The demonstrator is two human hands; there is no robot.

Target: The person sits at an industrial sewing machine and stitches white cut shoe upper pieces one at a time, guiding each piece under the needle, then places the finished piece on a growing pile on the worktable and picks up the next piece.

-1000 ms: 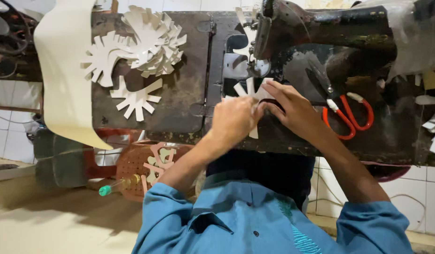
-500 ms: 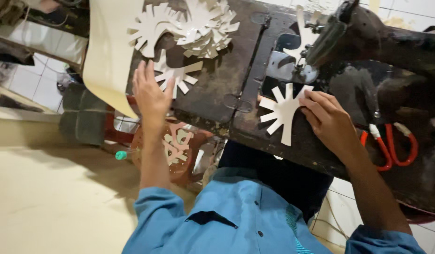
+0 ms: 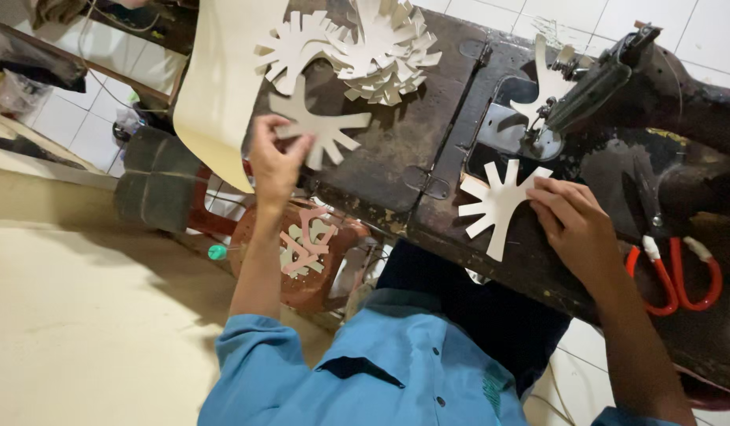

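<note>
- While both hands work cutouts, the biggest thing here is the dark, worn sewing table (image 3: 396, 158); it carries everything else.
- Sewing machine (image 3: 657, 95) sits at the right end of the table, its needle end (image 3: 539, 130) pointing down at the plate, just above the right-hand cutout.
- Cream sheet (image 3: 223, 87) hangs over the table's left edge, probably parked there as stock, out of the work zone.
- Red stool (image 3: 302, 252) stands under the table edge with pinkish offcuts lying on its seat; reads as a scrap catch.
- Pile of cutouts (image 3: 373, 47) is heaped at the far side of the table, well clear of the needle, likely the stack to draw from or add to.
- Red-handled scissors (image 3: 673, 272) lie on the table just right of the right wrist, within easy reach, untouched.
- Right hand (image 3: 578, 225) lies flat, fingers extended onto the edge of a white branched cutout (image 3: 499, 205); pressing it to the table, not closed around it. Cutout sits just below the needle area.
- Left hand (image 3: 274, 162) pinches the lower edge of a second branched cutout (image 3: 321, 126), thumb and fingers closed on it. That piece lies near the table's front edge, just below the pile; cannot tell if it is lifted or still flat.
</note>
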